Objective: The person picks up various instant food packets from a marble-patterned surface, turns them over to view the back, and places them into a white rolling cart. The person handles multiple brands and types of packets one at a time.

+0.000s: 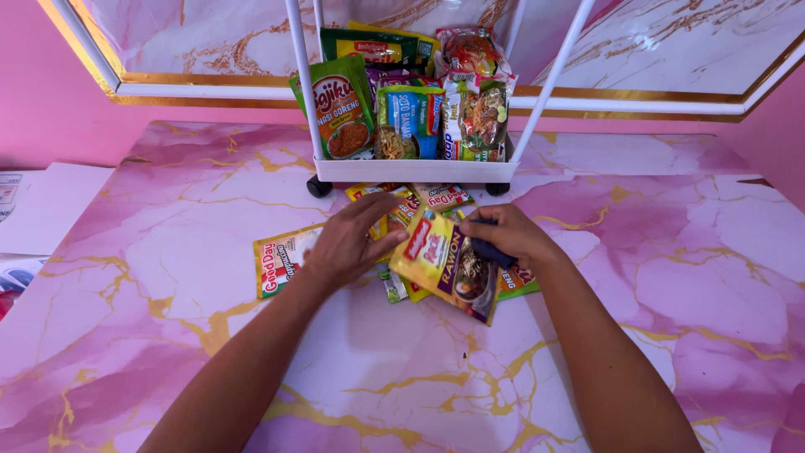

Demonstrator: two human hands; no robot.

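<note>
While over loose sachets, two hands, one yellow packet.

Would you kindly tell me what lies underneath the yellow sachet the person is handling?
Under the yellow sachet lie more flat sachets: a green-edged one and a pale one poke out. Their middles are covered by the sachet and both hands.

Yellow sachet atop scattered flat packets on the pink marble floor; green, blue packets upright in white cart.
</note>
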